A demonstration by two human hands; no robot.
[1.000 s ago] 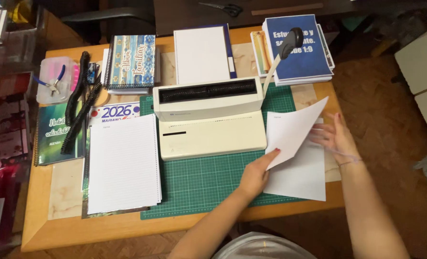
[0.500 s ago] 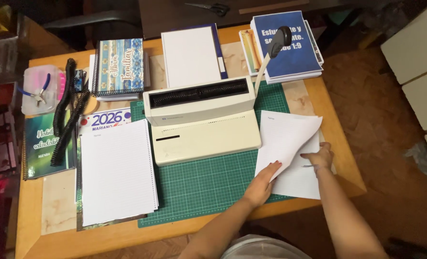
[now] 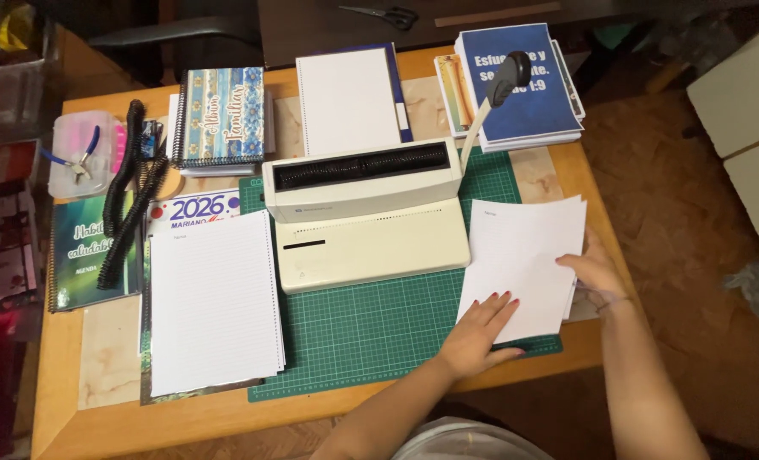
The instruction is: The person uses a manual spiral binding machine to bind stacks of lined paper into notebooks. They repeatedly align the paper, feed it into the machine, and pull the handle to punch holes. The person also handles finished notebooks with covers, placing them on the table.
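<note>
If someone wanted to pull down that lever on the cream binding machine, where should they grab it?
At the dark knob topping the lever, coming from the right. The lever rises slanted from the binding machine's right rear corner, so its knob stands free above the blue booklets. The thin pale shaft gives a poorer grip.

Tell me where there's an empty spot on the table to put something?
The green cutting mat is bare in front of the binding machine, between the lined paper stack and the left hand. The table's back edge is crowded with notebooks.
</note>
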